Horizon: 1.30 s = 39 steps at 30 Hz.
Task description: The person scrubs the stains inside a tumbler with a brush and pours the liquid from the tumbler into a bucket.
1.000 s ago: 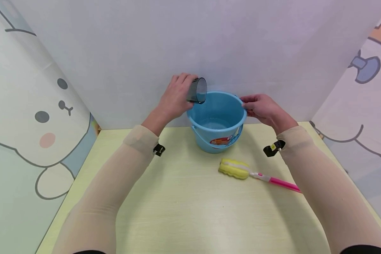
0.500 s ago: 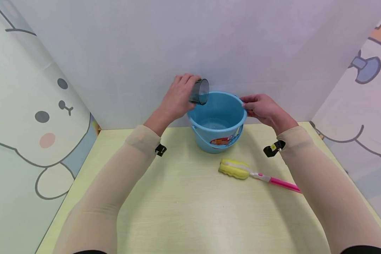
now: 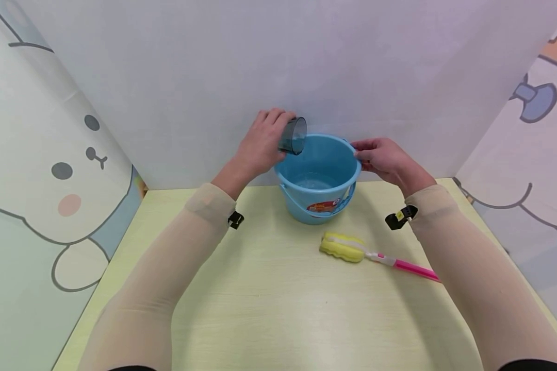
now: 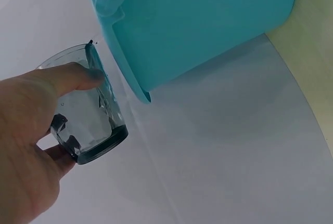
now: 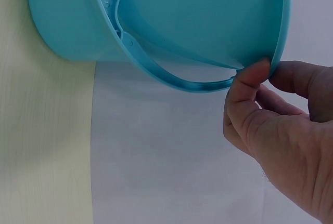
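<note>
My left hand [image 3: 263, 141] grips a dark see-through cup [image 3: 294, 136], tilted with its mouth toward the blue bucket [image 3: 322, 154]. In the head view the cup overlaps the bucket's left rim. The left wrist view shows my thumb along the side of the cup [image 4: 86, 107], with fingers behind it and some liquid inside. My right hand [image 3: 384, 158] pinches the bucket's right rim, thumb and fingers on either side, as the right wrist view shows [image 5: 281, 115]. Clear water lies at the bottom of the bucket, whose handle [image 5: 171, 80] hangs down its front.
A sponge brush [image 3: 343, 246] with a yellow head and pink handle lies on the pale wooden table [image 3: 278, 309], in front of the bucket and partly hidden by my right sleeve. The wall [image 3: 204, 67] stands close behind the bucket, with cartoon-printed panels on both sides.
My left hand has moved slightly right and down with the cup, bringing it farther over the bucket's rim. My right hand, the bucket and the brush have stayed in place.
</note>
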Tool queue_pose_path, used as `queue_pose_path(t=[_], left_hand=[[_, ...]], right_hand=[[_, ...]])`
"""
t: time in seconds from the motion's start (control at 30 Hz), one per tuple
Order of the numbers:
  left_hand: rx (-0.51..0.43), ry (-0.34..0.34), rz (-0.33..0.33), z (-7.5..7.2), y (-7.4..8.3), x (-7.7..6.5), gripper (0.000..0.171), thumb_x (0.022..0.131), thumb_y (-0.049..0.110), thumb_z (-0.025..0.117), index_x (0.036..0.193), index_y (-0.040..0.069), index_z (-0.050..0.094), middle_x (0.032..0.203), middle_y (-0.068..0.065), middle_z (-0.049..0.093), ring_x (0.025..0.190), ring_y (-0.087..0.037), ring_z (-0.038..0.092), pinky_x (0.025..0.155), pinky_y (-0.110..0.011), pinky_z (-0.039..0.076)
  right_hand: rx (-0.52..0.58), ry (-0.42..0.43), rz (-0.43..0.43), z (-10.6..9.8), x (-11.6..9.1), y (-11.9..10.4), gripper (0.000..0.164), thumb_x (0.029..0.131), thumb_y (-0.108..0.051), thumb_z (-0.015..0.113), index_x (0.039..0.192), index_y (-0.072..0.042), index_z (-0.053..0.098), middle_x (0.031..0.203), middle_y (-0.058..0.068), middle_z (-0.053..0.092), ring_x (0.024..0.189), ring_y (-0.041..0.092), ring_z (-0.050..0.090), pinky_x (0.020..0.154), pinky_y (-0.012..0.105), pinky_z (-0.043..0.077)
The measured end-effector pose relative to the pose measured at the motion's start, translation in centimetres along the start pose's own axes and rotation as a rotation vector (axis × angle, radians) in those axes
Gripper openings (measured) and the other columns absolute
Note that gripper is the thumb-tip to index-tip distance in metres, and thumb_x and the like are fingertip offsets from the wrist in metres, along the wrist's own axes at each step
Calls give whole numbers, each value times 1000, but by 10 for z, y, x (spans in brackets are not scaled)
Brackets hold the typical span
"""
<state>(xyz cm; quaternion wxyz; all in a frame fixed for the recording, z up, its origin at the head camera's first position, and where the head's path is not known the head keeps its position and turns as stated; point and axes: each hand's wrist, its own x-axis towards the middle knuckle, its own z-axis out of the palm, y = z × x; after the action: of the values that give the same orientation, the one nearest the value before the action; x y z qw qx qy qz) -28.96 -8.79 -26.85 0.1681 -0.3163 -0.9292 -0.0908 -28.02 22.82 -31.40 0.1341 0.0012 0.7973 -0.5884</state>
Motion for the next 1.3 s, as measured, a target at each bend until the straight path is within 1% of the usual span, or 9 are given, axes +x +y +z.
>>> queue_pose_path(t=[0.13, 0.33, 0.6, 0.87, 1.07, 1.3], left_hand=[[13, 2, 12, 0, 1, 0, 84, 88, 23, 90, 157, 8, 44, 155, -14, 46, 140, -36, 39, 118, -44, 39], [34, 5, 33, 1, 2, 1, 83, 88, 23, 90, 156, 8, 45, 154, -14, 47, 140, -37, 40, 117, -46, 39], [52, 13, 50, 1, 5, 1, 82, 88, 20, 89, 156, 8, 46, 152, -15, 49, 139, -37, 41, 117, -47, 40], [83, 15, 77, 2, 7, 1, 76, 91, 19, 86, 156, 8, 46, 152, -14, 50, 139, -36, 41, 117, -46, 40], [90, 33, 97, 4, 8, 1, 72, 92, 16, 84, 154, 9, 48, 150, -14, 51, 139, -37, 42, 117, -47, 41], [135, 27, 121, 5, 11, 1, 71, 93, 14, 82, 155, 8, 48, 150, -14, 52, 139, -37, 42, 117, -48, 41]], right_hand=[[3, -1, 0, 0, 0, 0, 51, 113, -12, 52, 161, 1, 39, 151, 23, 50, 119, 32, 60, 87, 23, 59], [2, -2, 3, -1, 0, 0, 51, 113, -12, 52, 161, 1, 40, 151, 22, 50, 121, 32, 60, 93, 27, 58], [7, -2, 8, -1, 0, 1, 52, 113, -12, 51, 162, 1, 38, 151, 22, 49, 122, 33, 59, 87, 23, 59], [6, -3, 3, -1, 0, 1, 51, 113, -12, 52, 161, 1, 40, 151, 23, 50, 123, 35, 58, 87, 23, 59], [3, -1, 3, -1, 0, 1, 51, 113, -11, 51, 162, 1, 39, 152, 23, 49, 124, 36, 58, 88, 23, 59], [1, 0, 6, -1, 0, 0, 52, 113, -12, 52, 162, 0, 39, 151, 22, 49, 122, 34, 58, 89, 24, 59]])
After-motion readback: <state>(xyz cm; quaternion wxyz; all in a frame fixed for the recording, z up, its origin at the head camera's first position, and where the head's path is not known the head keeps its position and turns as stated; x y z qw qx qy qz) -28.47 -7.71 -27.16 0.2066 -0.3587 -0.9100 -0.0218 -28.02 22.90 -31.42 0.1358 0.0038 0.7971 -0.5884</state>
